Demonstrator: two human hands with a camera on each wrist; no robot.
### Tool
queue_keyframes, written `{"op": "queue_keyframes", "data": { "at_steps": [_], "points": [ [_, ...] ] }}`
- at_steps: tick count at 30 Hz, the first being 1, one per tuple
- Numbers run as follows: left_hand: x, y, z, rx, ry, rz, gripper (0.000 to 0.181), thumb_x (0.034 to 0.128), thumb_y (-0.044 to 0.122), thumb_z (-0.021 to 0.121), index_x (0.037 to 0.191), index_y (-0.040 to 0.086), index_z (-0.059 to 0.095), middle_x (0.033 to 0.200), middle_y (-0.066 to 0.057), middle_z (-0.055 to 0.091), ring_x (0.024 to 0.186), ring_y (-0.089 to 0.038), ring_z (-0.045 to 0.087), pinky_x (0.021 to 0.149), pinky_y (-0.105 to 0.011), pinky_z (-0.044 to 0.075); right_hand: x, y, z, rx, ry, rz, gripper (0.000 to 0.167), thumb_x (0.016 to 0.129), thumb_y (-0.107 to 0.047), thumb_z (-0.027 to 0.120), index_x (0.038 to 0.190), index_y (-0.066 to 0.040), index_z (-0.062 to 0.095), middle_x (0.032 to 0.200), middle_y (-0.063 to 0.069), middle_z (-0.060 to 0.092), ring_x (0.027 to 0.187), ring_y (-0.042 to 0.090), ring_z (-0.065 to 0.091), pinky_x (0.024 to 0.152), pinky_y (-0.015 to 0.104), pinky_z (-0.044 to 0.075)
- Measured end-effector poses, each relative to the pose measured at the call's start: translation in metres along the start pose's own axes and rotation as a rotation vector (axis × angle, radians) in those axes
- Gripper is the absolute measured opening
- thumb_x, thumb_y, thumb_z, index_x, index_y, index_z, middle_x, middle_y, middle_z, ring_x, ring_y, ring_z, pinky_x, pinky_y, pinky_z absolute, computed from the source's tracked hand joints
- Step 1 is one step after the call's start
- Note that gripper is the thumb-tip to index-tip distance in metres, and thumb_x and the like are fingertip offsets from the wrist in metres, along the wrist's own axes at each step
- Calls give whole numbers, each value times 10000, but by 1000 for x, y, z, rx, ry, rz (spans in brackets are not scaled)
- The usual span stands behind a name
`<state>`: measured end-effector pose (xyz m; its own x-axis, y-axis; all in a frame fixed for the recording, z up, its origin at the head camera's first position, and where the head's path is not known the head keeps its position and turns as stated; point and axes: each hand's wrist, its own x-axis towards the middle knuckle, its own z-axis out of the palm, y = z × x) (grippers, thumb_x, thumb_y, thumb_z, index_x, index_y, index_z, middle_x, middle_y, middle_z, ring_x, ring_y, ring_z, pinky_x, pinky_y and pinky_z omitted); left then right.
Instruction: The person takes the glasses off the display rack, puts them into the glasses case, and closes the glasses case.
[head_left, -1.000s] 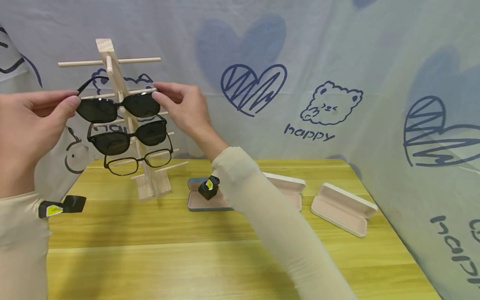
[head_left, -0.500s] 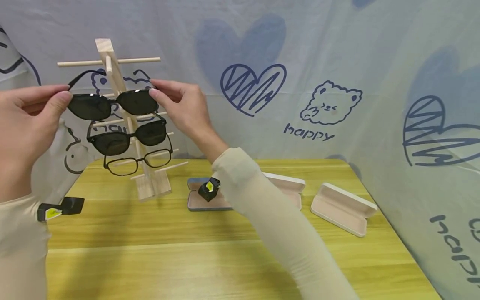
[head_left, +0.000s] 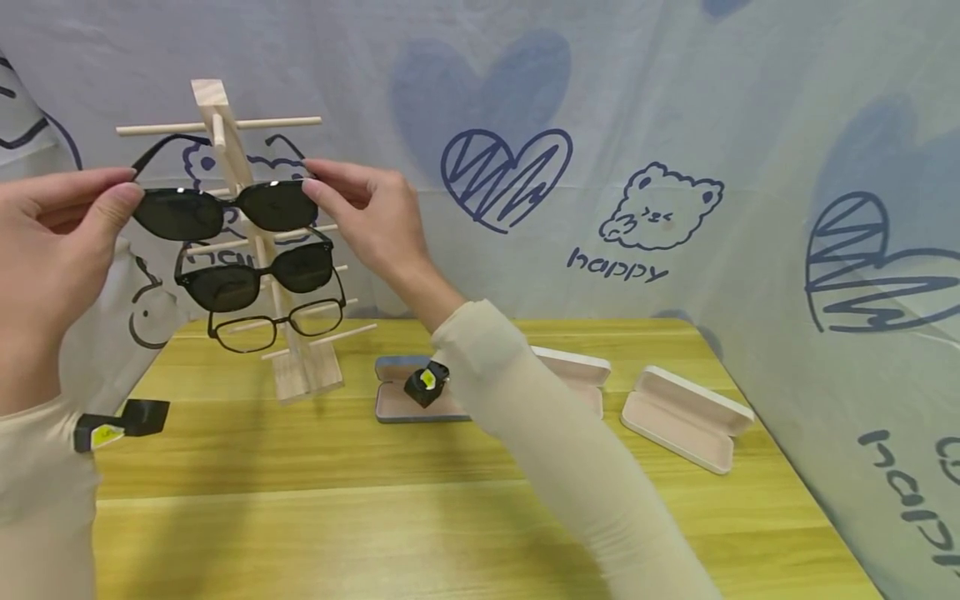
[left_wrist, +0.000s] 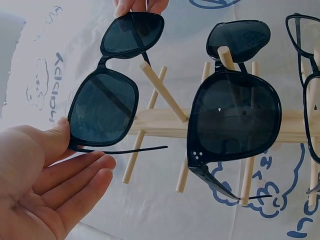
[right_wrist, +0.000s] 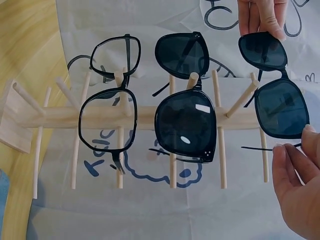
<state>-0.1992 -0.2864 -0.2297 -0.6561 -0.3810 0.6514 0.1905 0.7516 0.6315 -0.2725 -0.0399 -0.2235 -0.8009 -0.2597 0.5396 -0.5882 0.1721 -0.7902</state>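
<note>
Soft shadows, dimmer wrist views, glinting sunglasses (head_left: 262, 205)

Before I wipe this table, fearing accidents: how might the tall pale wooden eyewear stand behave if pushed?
The stand may tip, being tall on a small wooden base. Its thin dowels look stiff, but black-framed clear glasses hung there could slip.

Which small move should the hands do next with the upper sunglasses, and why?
I would probably draw the upper sunglasses slowly straight out from the wooden stand before lowering them. The left hand and right hand pinch opposite ends, the temple arms reach back toward the stand, and the lower sunglasses sit close beneath, so something could catch.
</note>
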Motion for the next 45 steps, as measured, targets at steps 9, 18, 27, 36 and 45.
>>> {"op": "queue_keyframes", "data": {
  "at_steps": [9,18,27,36,45],
  "points": [
    [-11,16,-4,-35,5,2,349,1006,347,669,1287,155,742,1241,133,743,846,267,518,909,-22,474,-11,3,-7,46,7,-35,322,986,-150,712,1299,-75,725,1235,68,769,999,72,751,856,135,573],
    [-29,27,-3,-40,-5,-23,347,998,361,678,1307,212,728,1305,24,731,875,286,537,910,-20,481,-26,7,-15,81,22,-64,335,971,-102,721,1299,-36,713,1203,131,770,1045,168,756,892,160,581],
    [-49,39,-7,-37,38,33,328,986,369,698,1277,226,750,1266,108,739,936,271,549,1016,-74,475,-37,5,-23,120,51,-153,334,941,-45,742,1268,17,717,1170,182,770,1035,222,760,898,226,605],
    [-62,53,-6,-81,49,140,289,956,304,752,1224,200,779,1222,-69,767,940,284,570,985,-56,481,-49,8,-41,107,47,-230,393,920,-9,752,1297,71,675,1184,229,749,1075,265,740,940,249,599],
    [-73,63,7,-168,12,343,235,914,121,793,1128,24,796,1058,-226,780,925,305,574,875,15,457,-63,14,-60,127,56,-184,428,910,21,751,1324,67,658,1190,243,717,1116,308,711,972,278,594]
  ]
}}
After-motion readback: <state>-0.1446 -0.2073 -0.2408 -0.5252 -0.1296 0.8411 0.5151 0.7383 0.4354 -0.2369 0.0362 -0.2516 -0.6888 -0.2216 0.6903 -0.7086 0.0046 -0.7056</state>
